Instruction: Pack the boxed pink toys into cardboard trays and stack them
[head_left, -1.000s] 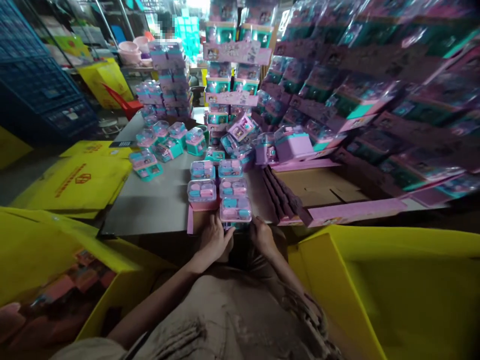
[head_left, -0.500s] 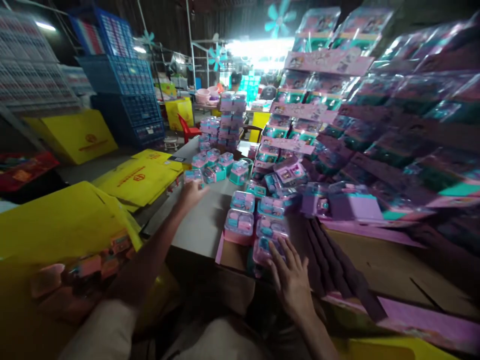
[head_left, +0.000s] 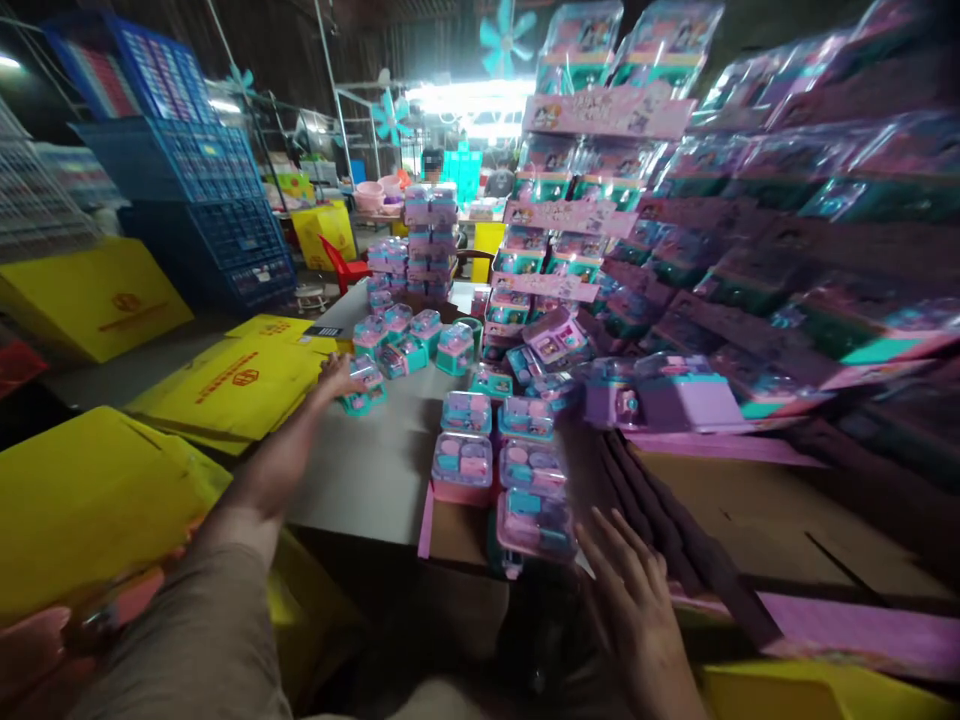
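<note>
My left hand (head_left: 337, 378) reaches far across the table and its fingers close on the left side of a small clear-lidded plastic box (head_left: 365, 392) with a teal base. My right hand (head_left: 628, 572) is open, fingers spread, just right of the nearest clear-lidded box (head_left: 535, 522) and apart from it. That box sits at the front of a shallow pink-edged cardboard tray (head_left: 459, 530). Behind it stand more such boxes in two columns, among them a pink-based one (head_left: 462, 468). Pink and teal pieces show through the lids.
Several loose boxes (head_left: 405, 355) lie beyond my left hand on the white table (head_left: 360, 480). Tall stacks of boxes on printed trays (head_left: 577, 215) rise at the right, beside brown cardboard (head_left: 772, 510). Yellow cartons (head_left: 82, 500) and blue crates (head_left: 240, 240) stand left.
My right hand has come off the nearest box and moved right and down. My left hand has shifted left in view with the teal-based box. The view has turned slightly right.
</note>
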